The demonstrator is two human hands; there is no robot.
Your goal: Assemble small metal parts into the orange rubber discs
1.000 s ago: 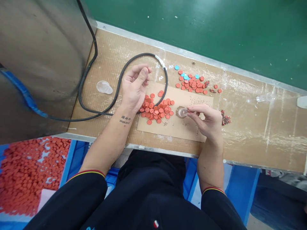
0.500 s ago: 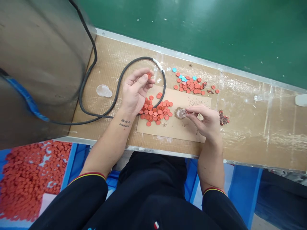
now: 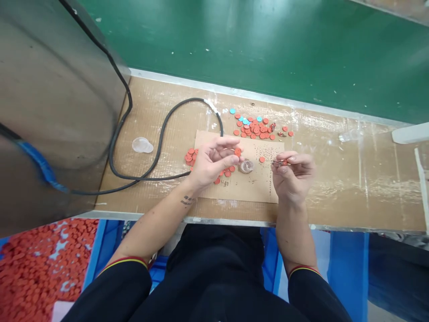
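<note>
The right hand (image 3: 293,176) is curled, thumb and forefinger pinched on a tiny metal-and-red part (image 3: 280,163), which looks light and fiddly enough to need fingertip hold at its edge. The left hand (image 3: 212,163) is half closed, its fingertips at a red disc (image 3: 237,152), though I cannot tell whether they grip it; such a disc looks light, slightly soft and easiest to take by the rim. Below them, a cardboard sheet (image 3: 264,190) carries more red discs (image 3: 190,157) and a small glass dish (image 3: 246,167), while blue discs (image 3: 246,121) lie beyond on the bench (image 3: 335,197).
</note>
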